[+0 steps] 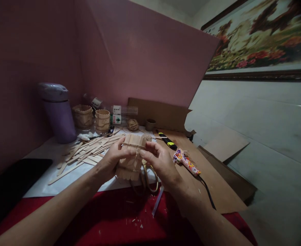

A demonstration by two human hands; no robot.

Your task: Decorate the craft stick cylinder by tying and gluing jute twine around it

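Note:
Between my hands is a small cup built from wooden craft sticks (130, 169), with a twine band round its upper part and a scalloped edge at the bottom. My left hand (114, 157) is closed round its left side. On its right side, my right hand (159, 159) grips it, thumb and fingers close to the twine. Behind and below the cup lie scissors (154, 186), with their gold handles partly hidden. A clear glue stick (157, 201) rests on the red cloth just nearer to me.
Loose craft sticks (83, 155) spread over white paper at left. Beyond stand two stick cups (102, 121), a purple tumbler (59, 116), plastic bottles (126, 110), a twine ball (133, 124) and a small pot (150, 124). A utility knife (168, 140) and flowered glue gun (187, 164) lie on cardboard (217, 191).

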